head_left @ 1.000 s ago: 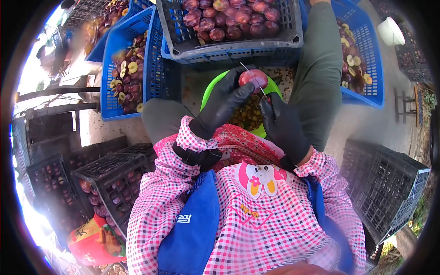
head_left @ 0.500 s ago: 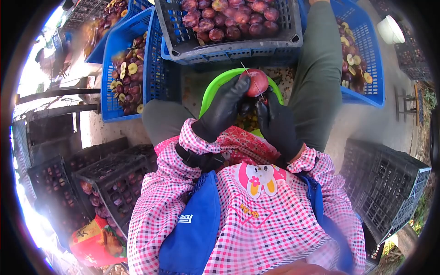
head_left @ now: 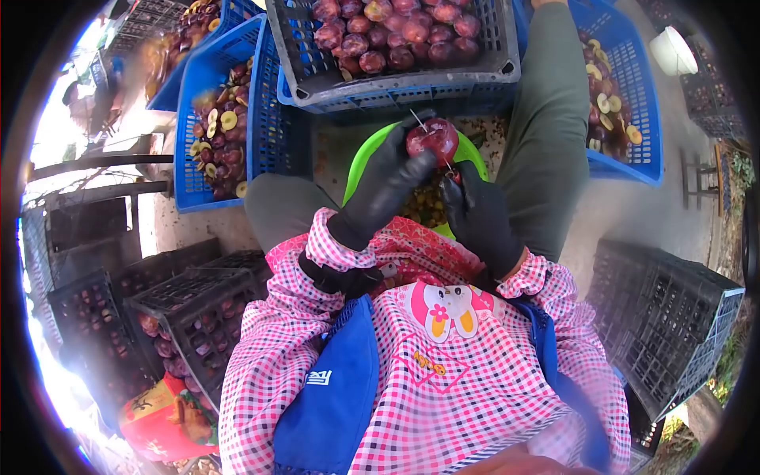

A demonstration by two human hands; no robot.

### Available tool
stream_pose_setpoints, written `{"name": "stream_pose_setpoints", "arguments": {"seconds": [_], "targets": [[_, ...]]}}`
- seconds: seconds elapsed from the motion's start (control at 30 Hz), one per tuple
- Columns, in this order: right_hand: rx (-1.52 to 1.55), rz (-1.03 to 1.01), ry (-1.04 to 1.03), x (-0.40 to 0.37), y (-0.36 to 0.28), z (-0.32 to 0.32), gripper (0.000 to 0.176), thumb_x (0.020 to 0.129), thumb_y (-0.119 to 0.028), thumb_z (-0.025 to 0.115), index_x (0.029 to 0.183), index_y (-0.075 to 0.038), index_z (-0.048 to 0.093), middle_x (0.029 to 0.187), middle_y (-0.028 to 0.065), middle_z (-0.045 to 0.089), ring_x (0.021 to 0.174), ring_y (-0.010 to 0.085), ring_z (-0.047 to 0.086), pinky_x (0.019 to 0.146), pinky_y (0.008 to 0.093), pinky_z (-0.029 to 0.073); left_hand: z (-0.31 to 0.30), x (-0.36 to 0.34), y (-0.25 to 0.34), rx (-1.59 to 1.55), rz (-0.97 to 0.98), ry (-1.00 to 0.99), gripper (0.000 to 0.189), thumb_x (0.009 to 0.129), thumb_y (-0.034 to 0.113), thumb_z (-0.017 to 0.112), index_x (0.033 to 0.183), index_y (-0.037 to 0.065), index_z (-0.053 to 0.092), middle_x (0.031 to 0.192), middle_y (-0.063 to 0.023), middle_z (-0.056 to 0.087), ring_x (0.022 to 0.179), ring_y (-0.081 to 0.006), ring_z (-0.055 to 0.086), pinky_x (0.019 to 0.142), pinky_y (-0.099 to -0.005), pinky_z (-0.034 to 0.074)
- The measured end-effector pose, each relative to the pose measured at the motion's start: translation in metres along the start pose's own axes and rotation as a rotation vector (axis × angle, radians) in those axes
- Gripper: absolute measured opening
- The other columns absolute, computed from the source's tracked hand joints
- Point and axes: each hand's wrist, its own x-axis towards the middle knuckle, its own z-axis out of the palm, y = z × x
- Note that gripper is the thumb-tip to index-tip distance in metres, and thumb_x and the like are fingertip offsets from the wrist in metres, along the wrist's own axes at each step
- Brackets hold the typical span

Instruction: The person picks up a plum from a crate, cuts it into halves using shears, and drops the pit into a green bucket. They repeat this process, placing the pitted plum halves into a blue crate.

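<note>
In the head view, my left hand [head_left: 388, 178], in a black glove, is closed around a dark red plum [head_left: 431, 139] over the green basin [head_left: 362, 158]. A thin metal rod [head_left: 417, 120] sticks out beyond the plum's top and shows again below it. Its lower end runs down to my right hand [head_left: 480, 214], also black-gloved, whose fingers are pinched on the tool's small red grip [head_left: 455, 176]. Yellowish bits [head_left: 423, 204] lie inside the basin, partly hidden by the hands.
Ahead stands a black crate [head_left: 396, 95] of whole plums on a blue crate. Blue crates with cut plums stand left [head_left: 252, 119] and right [head_left: 645, 134]. Black crates flank me at left [head_left: 202, 289] and right [head_left: 665, 317]. A white bucket [head_left: 673, 51] is at far right.
My left hand has turned the plum and shifted it slightly left. The rod, which crossed the plum's near face, now shows only above and below it. My right hand has hardly moved.
</note>
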Motion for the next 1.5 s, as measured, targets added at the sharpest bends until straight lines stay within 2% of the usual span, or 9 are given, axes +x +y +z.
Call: {"name": "stream_pose_setpoints", "arguments": {"seconds": [0.33, 0.4, 0.57, 0.67, 0.77, 0.93, 1.13, 1.37, 1.5], "targets": [[0.362, 0.283, -0.237, 0.012, -0.012, -0.019, 0.033, 0.091, -0.028, 0.062, 0.109, -0.002, 0.052, 0.074, 0.0178, 0.061, 0.065, 0.0347, 0.062, 0.059, 0.0408, 0.048, -0.018, 0.008, -0.021, 0.3, 0.074, -0.031, 0.062, 0.092, 0.047, 0.059, 0.133, 0.002, 0.045, 0.123, -0.0076, 0.056, 0.112, -0.0161, 0.054, 0.1, -0.0316, 0.041], [0.189, 0.104, 0.019, 0.016, -0.024, -0.035, 0.044, 0.084, -0.034, 0.071, 0.11, -0.003, 0.055, 0.078, 0.0168, 0.064, 0.072, 0.0314, 0.066, 0.063, 0.0375, 0.051, -0.023, 0.005, -0.032, -0.206, -0.156, -0.111, 0.058, 0.096, 0.048, 0.052, 0.132, 0.003, 0.046, 0.122, -0.0076, 0.056, 0.112, -0.0157, 0.055, 0.1, -0.032, 0.042], [0.141, 0.137, -0.092, 0.03, -0.01, -0.037, 0.059, 0.071, -0.041, 0.082, 0.108, -0.003, 0.058, 0.084, 0.0163, 0.067, 0.076, 0.0282, 0.069, 0.066, 0.0361, 0.053, -0.004, -0.009, -0.005, -0.212, -0.281, -0.178, 0.052, 0.101, 0.044, 0.043, 0.133, 0.003, 0.045, 0.125, -0.0083, 0.054, 0.115, -0.0161, 0.052, 0.1, -0.0314, 0.04], [0.37, 0.271, -0.095, 0.027, -0.001, -0.028, 0.061, 0.067, -0.042, 0.084, 0.108, -0.004, 0.058, 0.085, 0.0165, 0.067, 0.076, 0.0275, 0.069, 0.065, 0.0364, 0.053, 0.008, -0.009, -0.006, 0.096, 0.111, -0.144, 0.05, 0.102, 0.042, 0.039, 0.133, 0.003, 0.044, 0.123, -0.0092, 0.055, 0.116, -0.0162, 0.051, 0.101, -0.0315, 0.039], [0.388, 0.247, -0.033, 0.026, 0.0, -0.023, 0.062, 0.066, -0.041, 0.085, 0.107, -0.003, 0.058, 0.083, 0.0163, 0.067, 0.074, 0.0276, 0.069, 0.064, 0.036, 0.053, 0.009, -0.01, -0.012, 0.259, 0.256, -0.105, 0.046, 0.103, 0.04, 0.037, 0.131, 0.004, 0.045, 0.109, -0.0063, 0.059, 0.099, -0.0117, 0.057, 0.087, -0.0272, 0.045], [0.18, 0.074, 0.055, 0.024, -0.006, -0.029, 0.061, 0.064, -0.042, 0.085, 0.102, -0.002, 0.06, 0.079, 0.0153, 0.066, 0.069, 0.0281, 0.068, 0.06, 0.0354, 0.052, 0.013, -0.01, -0.007, -0.399, -0.459, -0.11, 0.037, 0.103, 0.035, 0.038, 0.124, 0.006, 0.049, 0.086, 0.0015, 0.055, 0.058, -0.0016, 0.043, 0.05, -0.0206, 0.033], [0.017, -0.079, 0.041, 0.023, -0.003, -0.033, 0.052, 0.063, -0.045, 0.085, 0.09, -0.006, 0.063, 0.07, 0.0112, 0.062, 0.06, 0.0272, 0.064, 0.055, 0.0358, 0.049, 0.011, -0.011, -0.002, -0.056, -0.378, -0.267, 0.035, 0.101, 0.039, 0.038, 0.12, 0.014, 0.053, 0.085, 0.0013, 0.059, 0.053, -0.0028, 0.041, 0.045, -0.0186, 0.026], [-0.088, -0.281, -0.137, 0.026, -0.009, -0.038, 0.046, 0.068, -0.047, 0.079, 0.085, -0.009, 0.061, 0.069, 0.0093, 0.059, 0.057, 0.0296, 0.06, 0.053, 0.0381, 0.046, 0.0, -0.016, -0.025, -0.123, -0.301, -0.399, 0.032, 0.098, 0.015, 0.045, 0.127, 0.004, 0.047, 0.094, 0.0007, 0.057, 0.065, -0.0008, 0.048, 0.051, -0.0176, 0.035], [-0.181, -0.39, -0.341, 0.029, -0.014, -0.047, 0.043, 0.069, -0.046, 0.078, 0.085, -0.01, 0.06, 0.07, 0.0084, 0.058, 0.059, 0.0282, 0.061, 0.054, 0.0389, 0.046, -0.005, -0.02, -0.039, -0.5, -0.425, -0.423, 0.036, 0.096, 0.018, 0.056, 0.128, 0.004, 0.047, 0.115, -0.0067, 0.058, 0.099, -0.0093, 0.058, 0.081, -0.0215, 0.048]]}}
